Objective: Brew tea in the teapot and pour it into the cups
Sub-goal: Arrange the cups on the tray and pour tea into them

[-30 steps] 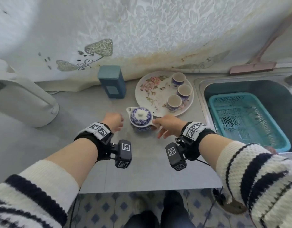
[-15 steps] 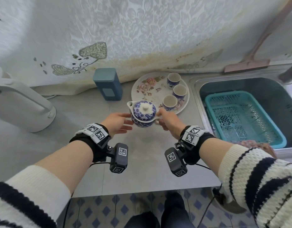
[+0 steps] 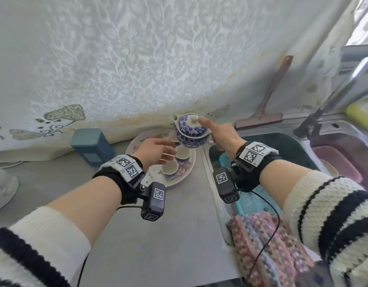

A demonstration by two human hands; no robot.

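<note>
My right hand (image 3: 222, 136) grips the teapot (image 3: 191, 135) above the plate (image 3: 180, 180), one finger on its lid (image 3: 187, 126). My left hand (image 3: 156, 151) hovers over the plate's 3 cups (image 3: 169, 168), fingers loose.

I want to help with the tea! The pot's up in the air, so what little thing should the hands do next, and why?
Probably tip the blue-and-white porcelain teapot spout-down toward the small porcelain cups: the right hand holds it lifted just above them, forefinger on the lid, while the open left hand hovers by them.
</note>
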